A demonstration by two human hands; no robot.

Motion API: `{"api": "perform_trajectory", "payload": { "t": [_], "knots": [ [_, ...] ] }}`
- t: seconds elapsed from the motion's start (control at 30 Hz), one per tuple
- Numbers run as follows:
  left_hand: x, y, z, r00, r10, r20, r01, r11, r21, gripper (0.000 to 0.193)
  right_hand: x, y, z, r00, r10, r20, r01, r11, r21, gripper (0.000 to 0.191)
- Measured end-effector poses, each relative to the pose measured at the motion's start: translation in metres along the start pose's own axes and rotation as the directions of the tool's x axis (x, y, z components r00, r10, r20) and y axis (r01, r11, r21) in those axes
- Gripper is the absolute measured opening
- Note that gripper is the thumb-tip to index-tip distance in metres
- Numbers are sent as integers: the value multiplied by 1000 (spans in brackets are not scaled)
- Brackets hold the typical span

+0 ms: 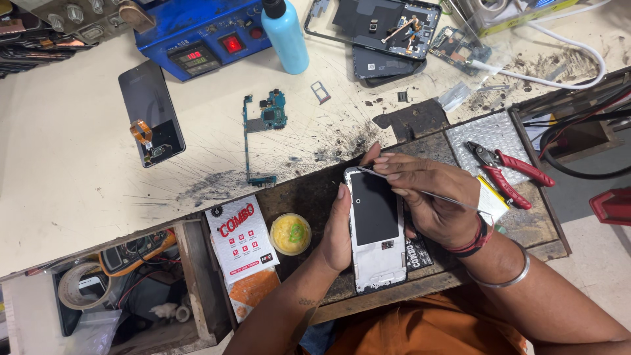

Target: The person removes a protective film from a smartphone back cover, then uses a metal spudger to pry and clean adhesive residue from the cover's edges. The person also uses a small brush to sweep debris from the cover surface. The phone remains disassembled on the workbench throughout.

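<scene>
- I see the left hand (338, 230) wrapped around the left edge of an opened white-framed phone body with a black rectangular panel (376, 227), lower centre of frame, held over the dark work mat (309, 194).
- Right hand (430, 197) pinches thin metal tweezers (420, 192); the tip sits at the phone's top left corner, the fingers (394, 167) lie across its top edge.
- Red-handled pliers (506, 172) lie right of the right hand, on a bubble-wrap sheet (490, 131).
- Small round tub of yellow paste (290, 233) is just left of the left hand, beside a white and red printed packet (240, 240).
- Blue-green circuit board (263, 131) lies on the cream table (66, 171), centre; a dark phone screen with orange flex cable (151, 112) left of it.
- Upper frame: blue heater box with red display (197, 33), light blue bottle (286, 33), another opened phone (381, 29).
</scene>
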State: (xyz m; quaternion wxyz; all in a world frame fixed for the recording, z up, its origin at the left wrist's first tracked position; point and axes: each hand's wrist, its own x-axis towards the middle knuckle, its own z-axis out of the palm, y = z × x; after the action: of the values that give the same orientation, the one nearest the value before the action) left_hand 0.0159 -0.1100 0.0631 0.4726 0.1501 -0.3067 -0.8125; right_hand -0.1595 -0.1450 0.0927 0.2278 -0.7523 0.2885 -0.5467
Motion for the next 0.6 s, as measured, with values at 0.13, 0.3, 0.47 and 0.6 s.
{"api": "perform_trajectory", "payload": {
  "t": [0.13, 0.3, 0.47, 0.6],
  "knots": [
    [-4, 1, 3, 998, -43, -37, 42, 999, -8, 81, 1, -1, 0, 1000, 1, 5, -1, 1000, -2, 11],
    [3, 4, 6, 998, -34, -59, 34, 999, 0, 82, -2, 0, -1, 998, 66, -12, -66, 997, 37, 10],
    [3, 4, 6, 998, -23, -61, 25, 1000, 17, 83, -3, 0, -2, 997, 77, -10, -77, 997, 33, 10],
    [-2, 1, 3, 999, -26, -24, 27, 999, 21, 80, 0, -1, 0, 1000, 23, -6, -23, 1000, 2, 10]
  ]
}}
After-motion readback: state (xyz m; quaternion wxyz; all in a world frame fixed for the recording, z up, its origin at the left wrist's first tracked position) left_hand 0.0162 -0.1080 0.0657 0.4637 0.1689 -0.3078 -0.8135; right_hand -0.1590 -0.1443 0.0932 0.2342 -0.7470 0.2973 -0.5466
